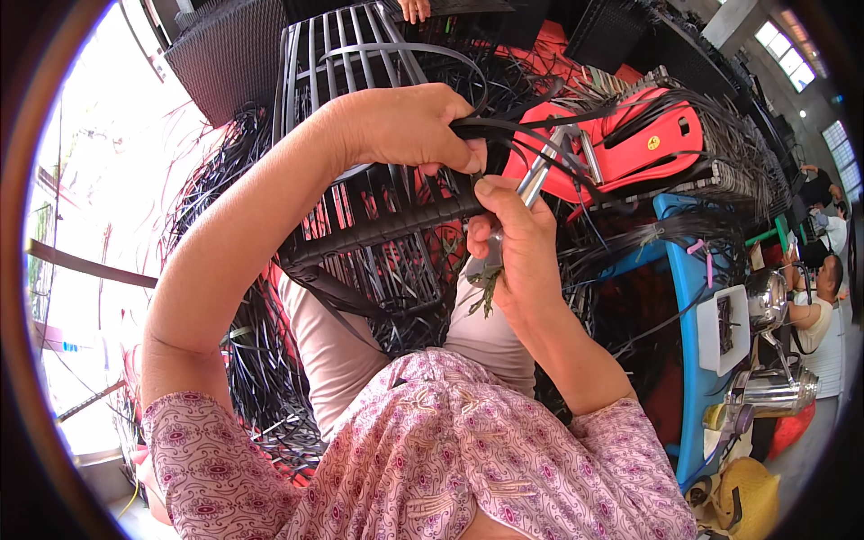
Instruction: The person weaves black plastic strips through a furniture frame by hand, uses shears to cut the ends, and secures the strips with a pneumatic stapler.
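Note:
A black slatted frame (pixel 369 229), its near bar wrapped in black strip, stands over my lap. My left hand (pixel 409 126) reaches across its top, fingers closed on flat black plastic strips (pixel 513 130) near the right corner. The strips' ends fan out to the right. Just below, my right hand (pixel 522 238) is closed around a shiny metal tool (pixel 542 171) whose kind I cannot make out. Its thumb presses close to the wrapped corner. Something clear with a ragged green piece (pixel 487 286) pokes out beneath that palm.
Loose black strips (pixel 256 378) pile up on both sides. Right of the frame lies a red plastic seat (pixel 648 144). A blue plastic stool (pixel 684 315) bears a white basket (pixel 723 328) beside a metal kettle (pixel 772 391). Another person's hand (pixel 415 9) shows at top; a person (pixel 814 310) sits far right.

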`<move>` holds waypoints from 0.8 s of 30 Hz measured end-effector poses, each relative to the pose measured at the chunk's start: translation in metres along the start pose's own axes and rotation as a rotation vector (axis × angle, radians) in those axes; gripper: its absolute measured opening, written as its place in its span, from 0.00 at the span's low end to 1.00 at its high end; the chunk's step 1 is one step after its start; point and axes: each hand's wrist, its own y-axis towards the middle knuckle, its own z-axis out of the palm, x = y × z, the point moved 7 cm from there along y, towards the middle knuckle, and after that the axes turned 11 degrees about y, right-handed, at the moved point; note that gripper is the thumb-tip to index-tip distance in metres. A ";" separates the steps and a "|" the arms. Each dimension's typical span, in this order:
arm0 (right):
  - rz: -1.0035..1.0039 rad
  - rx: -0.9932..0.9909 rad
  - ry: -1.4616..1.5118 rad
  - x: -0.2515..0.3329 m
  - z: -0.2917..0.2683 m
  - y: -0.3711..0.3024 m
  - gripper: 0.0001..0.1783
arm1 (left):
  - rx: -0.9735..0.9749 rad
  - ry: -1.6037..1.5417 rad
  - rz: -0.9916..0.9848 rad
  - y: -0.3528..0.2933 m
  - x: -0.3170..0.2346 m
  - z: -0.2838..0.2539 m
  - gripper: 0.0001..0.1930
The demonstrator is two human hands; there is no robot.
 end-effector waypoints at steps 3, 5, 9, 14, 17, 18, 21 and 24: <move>-0.005 -0.006 -0.021 -0.001 0.001 0.000 0.11 | 0.001 -0.005 0.008 -0.001 0.001 0.000 0.12; -0.006 -0.004 -0.028 -0.001 0.002 -0.001 0.11 | 0.003 -0.012 -0.014 -0.003 0.001 0.000 0.12; -0.012 -0.006 -0.049 -0.001 0.003 -0.002 0.11 | 0.018 -0.046 -0.043 -0.007 0.002 -0.001 0.12; -0.045 -0.013 -0.035 -0.003 0.004 -0.003 0.11 | 0.013 -0.109 0.008 -0.005 0.008 0.001 0.11; -0.068 -0.019 -0.014 -0.004 0.002 -0.003 0.12 | -0.047 -0.177 0.040 -0.005 0.009 0.002 0.12; -0.073 -0.020 -0.005 -0.004 0.002 -0.003 0.12 | -0.077 -0.219 0.041 -0.007 0.012 0.001 0.12; -0.083 -0.009 0.001 -0.006 0.003 -0.003 0.12 | -0.123 -0.188 -0.006 -0.012 0.017 -0.003 0.13; -0.111 0.015 -0.025 -0.007 0.004 -0.004 0.12 | -0.141 -0.109 0.026 -0.018 0.010 -0.003 0.13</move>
